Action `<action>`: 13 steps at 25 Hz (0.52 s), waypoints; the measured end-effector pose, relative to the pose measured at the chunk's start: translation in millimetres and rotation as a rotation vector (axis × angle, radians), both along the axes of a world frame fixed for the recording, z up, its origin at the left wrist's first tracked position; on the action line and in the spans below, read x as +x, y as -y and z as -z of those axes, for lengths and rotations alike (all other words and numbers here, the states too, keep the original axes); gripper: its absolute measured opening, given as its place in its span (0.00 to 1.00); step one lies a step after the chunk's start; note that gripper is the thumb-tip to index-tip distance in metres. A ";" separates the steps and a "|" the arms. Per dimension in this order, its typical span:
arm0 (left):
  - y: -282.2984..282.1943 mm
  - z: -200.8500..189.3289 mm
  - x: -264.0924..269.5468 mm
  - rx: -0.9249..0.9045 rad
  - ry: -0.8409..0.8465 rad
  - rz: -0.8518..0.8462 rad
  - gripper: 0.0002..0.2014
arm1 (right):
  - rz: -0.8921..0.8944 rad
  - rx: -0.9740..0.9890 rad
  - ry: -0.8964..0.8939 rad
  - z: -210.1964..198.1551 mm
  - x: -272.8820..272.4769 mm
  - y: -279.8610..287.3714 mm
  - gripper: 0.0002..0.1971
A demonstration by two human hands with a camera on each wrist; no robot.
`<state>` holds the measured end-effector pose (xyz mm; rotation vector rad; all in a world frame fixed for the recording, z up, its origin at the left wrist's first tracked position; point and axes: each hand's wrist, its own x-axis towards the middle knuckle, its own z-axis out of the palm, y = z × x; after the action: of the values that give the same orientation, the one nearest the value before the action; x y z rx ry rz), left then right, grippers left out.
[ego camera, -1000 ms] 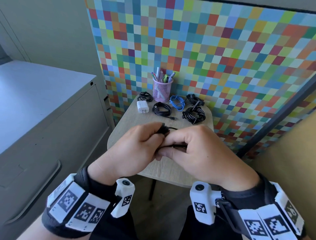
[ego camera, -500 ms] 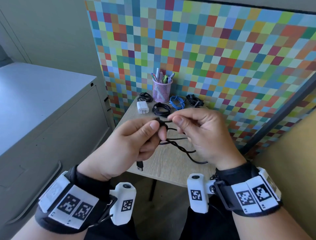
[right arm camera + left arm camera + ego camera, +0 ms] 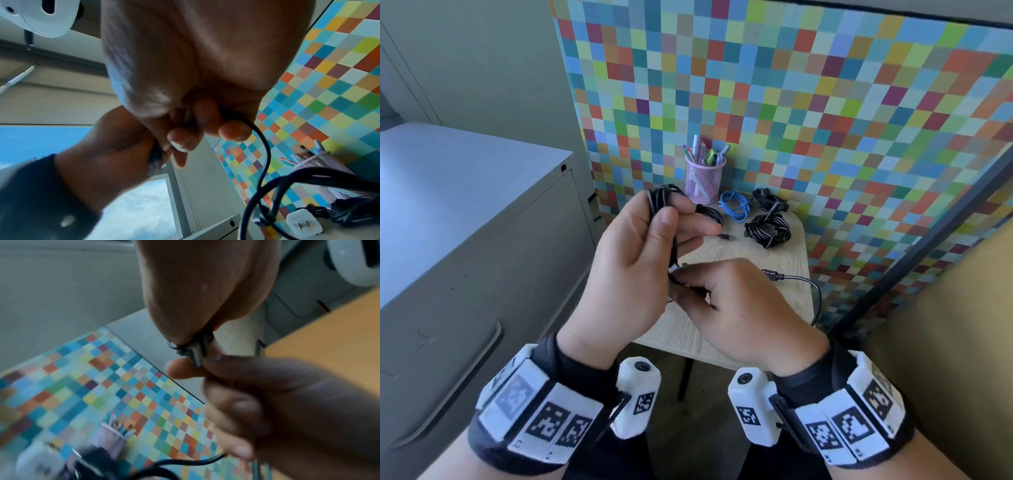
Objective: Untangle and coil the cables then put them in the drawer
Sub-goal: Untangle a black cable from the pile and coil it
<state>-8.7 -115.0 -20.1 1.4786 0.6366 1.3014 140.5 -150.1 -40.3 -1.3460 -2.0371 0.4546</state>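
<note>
A: Where is the cable being worked on?

B: The black cable (image 3: pixel 671 236) hangs in the air above the near half of the small wooden table (image 3: pixel 767 329), between both hands. Its gathered loops stand nearly upright, long axis running from 12 o'clock down to 6 o'clock. The top bends poke out above the left hand (image 3: pixel 633 274); the lower end reaches the right hand (image 3: pixel 739 308).

A: And the loose end?

B: A tail leaves the right hand toward 3 o'clock, curves round near the table's right edge, and ends in a plug (image 3: pixel 772 274) lying flat, its tip pointing to 9 o'clock.

A: How are the fingers?

B: The left hand's thumb and fingers are curled round the bundle, gripping it high. The right hand's fingers are bent inward, pinching the cable at the bundle's foot; the right wrist view shows the strand passing between fingertips.

A: What lies beyond?

B: Toward 12 o'clock on the table, a pink mesh pen cup (image 3: pixel 703 183) stands against the checkered partition (image 3: pixel 825 102). Beside it, at about 1 o'clock, sit a blue coiled cable (image 3: pixel 734 209) and two black coils, the larger one (image 3: pixel 767 230) nearer. Another black coil (image 3: pixel 710 214) is partly hidden behind the left fingers. A white charger (image 3: pixel 302 224) shows in the right wrist view. A grey cabinet (image 3: pixel 465 240) stands at 9 o'clock.
</note>
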 end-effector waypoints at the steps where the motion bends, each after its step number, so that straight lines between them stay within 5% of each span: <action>1: -2.1 4.1 -2.4 0.133 -0.193 -0.117 0.10 | -0.014 0.000 -0.001 -2.7 -0.3 1.2 0.09; 4: -9.6 10.9 -12.4 0.447 -0.684 -0.313 0.12 | -0.008 0.043 -0.077 -10.9 4.9 -2.0 0.05; 6: -13.5 7.1 -19.3 0.398 -0.780 -0.223 0.14 | -0.012 0.073 -0.116 -16.8 13.0 -6.4 0.04; 10: -13.2 -5.9 -31.1 -0.105 -0.600 0.123 0.22 | 0.005 0.198 -0.215 -32.4 30.0 -12.1 0.02; 13: -12.3 -9.7 -33.5 -0.231 -0.422 0.272 0.26 | -0.021 0.263 -0.245 -33.2 34.4 -20.7 0.04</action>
<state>-42.3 -102.7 -10.4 1.5923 0.7951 0.6865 174.9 -129.4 -7.1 -1.0582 -1.8371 0.3292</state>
